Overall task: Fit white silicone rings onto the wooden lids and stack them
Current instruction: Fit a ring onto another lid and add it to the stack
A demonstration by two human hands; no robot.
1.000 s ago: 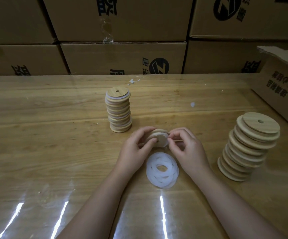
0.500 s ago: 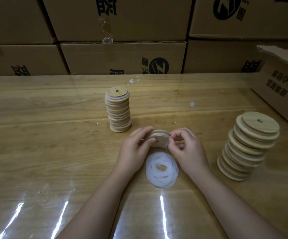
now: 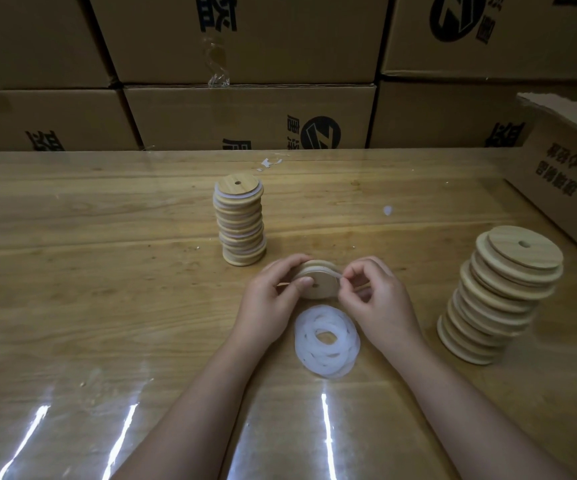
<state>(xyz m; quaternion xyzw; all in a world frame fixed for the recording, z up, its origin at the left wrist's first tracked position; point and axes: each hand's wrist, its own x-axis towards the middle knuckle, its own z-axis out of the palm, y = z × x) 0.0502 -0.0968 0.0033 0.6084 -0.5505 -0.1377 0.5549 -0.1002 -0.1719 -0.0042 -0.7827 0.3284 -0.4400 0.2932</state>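
Lid in hand: I see one wooden lid [image 3: 317, 289] held up off the table [image 3: 72, 306], between both hands. It is round, so it has no long side. Its flat face with the hole tips toward me.
Ring being fitted: one white silicone ring [image 3: 334, 271], lying along the lid's top and right edge.
Left hand [image 3: 273, 303]: grips the lid's left edge, thumb pressed on the face by the hole.
Right hand [image 3: 380, 303]: pinches the ring at the lid's right edge.
Next move, my guess: seat the ring all the way round. The right hand is nearer the loose part.
Pile of loose rings [image 3: 327, 341]: one pile, just on my side of the hands. There are several rings, too mixed to count.
Finished stack [image 3: 240, 223]: one, beyond the left hand, about ten lids.
Bare stack [image 3: 501, 296]: one, well to the right, leaning, about a dozen.
Cardboard boxes [image 3: 245, 116]: a wall of them behind, and one open box [image 3: 564, 181] at the far right.
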